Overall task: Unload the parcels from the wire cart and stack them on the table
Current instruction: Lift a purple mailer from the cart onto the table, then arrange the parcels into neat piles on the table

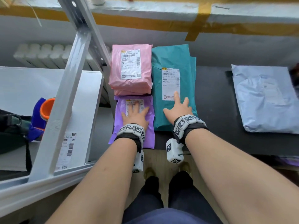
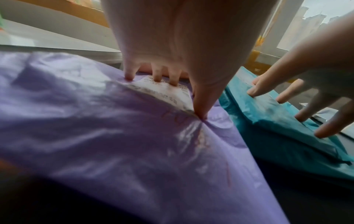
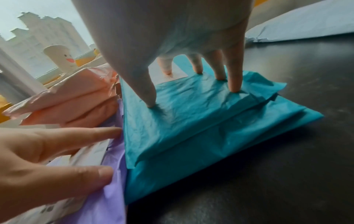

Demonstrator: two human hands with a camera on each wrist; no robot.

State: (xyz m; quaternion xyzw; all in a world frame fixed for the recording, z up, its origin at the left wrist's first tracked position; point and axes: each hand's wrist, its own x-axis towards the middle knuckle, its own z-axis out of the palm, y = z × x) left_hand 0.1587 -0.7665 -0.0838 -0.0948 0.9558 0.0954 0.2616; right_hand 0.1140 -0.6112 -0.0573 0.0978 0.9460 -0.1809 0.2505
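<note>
On the dark table, both hands lie flat with spread, straight fingers, gripping nothing. Left hand presses on the purple parcel, its fingertips denting the plastic at the white label. Right hand presses on the teal stack, its fingertips on the top teal parcel, the index finger reaching that parcel's label. At least two teal parcels lie there, though the exact count is hard to tell. Purple and teal touch edge to edge. Behind the purple parcel sits a pink stack, several parcels high. Well apart to the right lies a pale grey parcel. Left of the table stands a metal frame, perhaps the cart, with a white parcel on it.
</note>
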